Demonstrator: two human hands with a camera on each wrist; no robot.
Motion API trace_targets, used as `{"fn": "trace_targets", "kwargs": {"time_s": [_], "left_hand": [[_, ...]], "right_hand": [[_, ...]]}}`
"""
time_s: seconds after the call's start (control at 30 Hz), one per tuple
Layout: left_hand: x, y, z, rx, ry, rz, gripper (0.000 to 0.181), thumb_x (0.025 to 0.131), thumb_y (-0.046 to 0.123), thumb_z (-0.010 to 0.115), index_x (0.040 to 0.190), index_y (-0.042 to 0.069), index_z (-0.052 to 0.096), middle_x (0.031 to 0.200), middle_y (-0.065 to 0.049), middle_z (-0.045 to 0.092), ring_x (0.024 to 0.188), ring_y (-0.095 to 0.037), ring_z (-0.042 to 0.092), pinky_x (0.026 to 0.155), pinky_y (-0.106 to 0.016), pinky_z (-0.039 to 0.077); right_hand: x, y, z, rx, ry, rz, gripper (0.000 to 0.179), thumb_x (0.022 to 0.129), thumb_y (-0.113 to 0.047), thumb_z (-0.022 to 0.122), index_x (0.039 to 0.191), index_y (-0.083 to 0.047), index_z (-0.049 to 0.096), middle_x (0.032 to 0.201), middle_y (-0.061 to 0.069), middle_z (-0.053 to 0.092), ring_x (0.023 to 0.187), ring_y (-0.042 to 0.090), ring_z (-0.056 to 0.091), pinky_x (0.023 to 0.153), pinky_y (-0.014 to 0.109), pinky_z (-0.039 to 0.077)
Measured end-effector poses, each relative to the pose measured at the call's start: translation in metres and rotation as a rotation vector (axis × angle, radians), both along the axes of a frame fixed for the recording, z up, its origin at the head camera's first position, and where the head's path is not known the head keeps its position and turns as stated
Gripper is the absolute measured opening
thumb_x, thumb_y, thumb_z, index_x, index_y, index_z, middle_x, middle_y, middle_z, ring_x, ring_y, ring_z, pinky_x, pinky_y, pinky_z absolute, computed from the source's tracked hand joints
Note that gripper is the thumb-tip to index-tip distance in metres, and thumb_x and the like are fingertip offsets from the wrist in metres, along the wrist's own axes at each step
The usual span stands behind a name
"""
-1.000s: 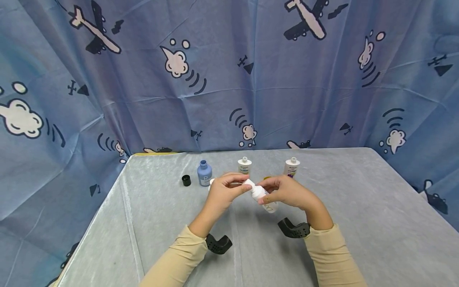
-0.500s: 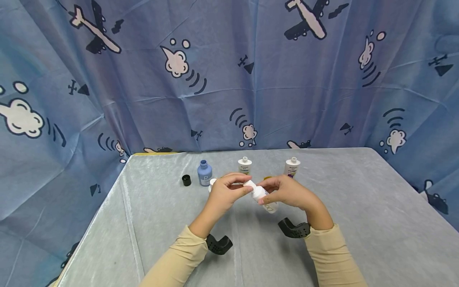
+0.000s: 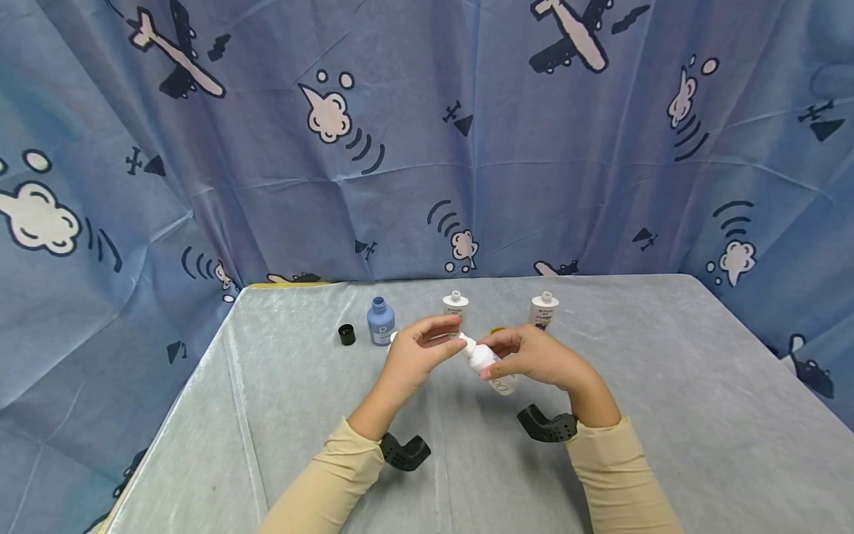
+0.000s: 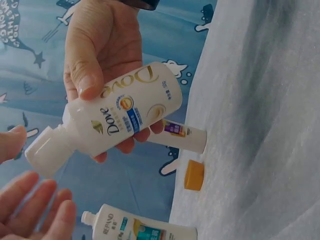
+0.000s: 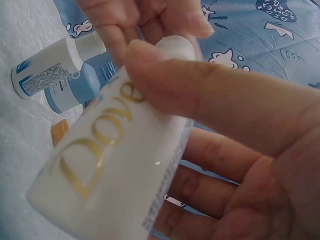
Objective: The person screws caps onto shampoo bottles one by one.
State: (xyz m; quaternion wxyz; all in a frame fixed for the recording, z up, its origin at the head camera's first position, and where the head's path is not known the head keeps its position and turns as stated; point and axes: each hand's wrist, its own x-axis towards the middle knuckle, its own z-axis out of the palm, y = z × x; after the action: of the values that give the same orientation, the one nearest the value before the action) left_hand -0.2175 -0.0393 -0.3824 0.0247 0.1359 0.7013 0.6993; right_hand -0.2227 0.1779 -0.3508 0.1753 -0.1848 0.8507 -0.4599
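Note:
A white Dove bottle [image 4: 132,107] is tilted in the air, its white cap [image 4: 49,152] at the neck end pointing up and left in the head view. My right hand [image 3: 537,357] grips the bottle's body between thumb and fingers. Around the cap, my left hand [image 3: 422,352] has its thumb and fingers spread. In the left wrist view the left fingers [image 4: 35,207] stand apart from the cap, with the thumb on its other side. Gold lettering on the bottle faces the right wrist camera, and the right thumb covers part of it.
Behind the hands stand a blue bottle [image 3: 381,324] and two white bottles without caps, one in the middle [image 3: 456,302] and one [image 3: 543,310] to the right. A black cap [image 3: 346,335] lies at left. One white capped bottle [image 5: 52,67] and an orange cap [image 4: 194,175] are partly hidden in the head view.
The left fingers pinched the cap earlier; now they have spread off it, the hand shifting slightly left. The right hand and the bottle have stayed in place.

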Motion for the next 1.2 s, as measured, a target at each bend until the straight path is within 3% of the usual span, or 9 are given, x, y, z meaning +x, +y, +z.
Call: {"fn": "trace_targets", "kwargs": {"time_s": [0.17,0.33,0.67,0.97,1.2], "left_hand": [[-0.0023,0.0007,-0.0022,-0.035,-0.029,0.063,0.032,0.086,0.015,0.078,0.113,-0.001,0.071,0.107,-0.014,0.073,0.09,-0.009,0.067,0.08,-0.022,0.055],[-0.002,0.0013,-0.0029,-0.042,-0.043,0.065,0.025,0.086,0.017,0.078,0.103,-0.001,0.073,0.093,-0.009,0.074,0.078,-0.005,0.064,0.075,-0.024,0.054],[0.0004,0.0008,0.0,-0.054,-0.012,0.001,0.027,0.086,0.009,0.076,0.111,0.0,0.071,0.109,-0.017,0.072,0.087,-0.008,0.067,0.079,-0.023,0.055],[0.0013,0.0013,0.0016,-0.011,0.008,-0.078,0.033,0.087,-0.003,0.069,0.119,-0.01,0.065,0.122,-0.027,0.066,0.105,-0.027,0.07,0.09,-0.027,0.057],[0.0014,0.001,0.0013,-0.015,0.039,-0.08,0.037,0.087,-0.001,0.07,0.123,-0.004,0.065,0.129,-0.023,0.064,0.118,-0.033,0.064,0.098,-0.03,0.055]], "right_hand": [[0.0,0.0,-0.0001,0.002,0.004,-0.011,0.052,0.081,-0.022,0.083,0.124,0.002,0.066,0.116,0.015,0.072,0.1,0.017,0.066,0.083,0.03,0.055],[0.0004,-0.0003,0.0002,0.005,0.004,-0.013,0.052,0.081,-0.022,0.083,0.125,0.002,0.066,0.117,0.015,0.071,0.102,0.018,0.066,0.084,0.032,0.056],[-0.0001,-0.0002,-0.0003,0.017,0.007,-0.018,0.053,0.081,-0.022,0.083,0.124,0.003,0.066,0.116,0.016,0.072,0.1,0.018,0.066,0.083,0.032,0.056],[0.0002,-0.0001,0.0003,0.019,0.002,-0.017,0.05,0.081,-0.02,0.083,0.123,0.002,0.067,0.112,0.014,0.073,0.092,0.014,0.066,0.079,0.03,0.055],[0.0002,0.0002,0.0001,0.011,0.006,-0.013,0.051,0.081,-0.019,0.083,0.124,0.002,0.066,0.115,0.015,0.072,0.096,0.015,0.066,0.08,0.03,0.055]]}}
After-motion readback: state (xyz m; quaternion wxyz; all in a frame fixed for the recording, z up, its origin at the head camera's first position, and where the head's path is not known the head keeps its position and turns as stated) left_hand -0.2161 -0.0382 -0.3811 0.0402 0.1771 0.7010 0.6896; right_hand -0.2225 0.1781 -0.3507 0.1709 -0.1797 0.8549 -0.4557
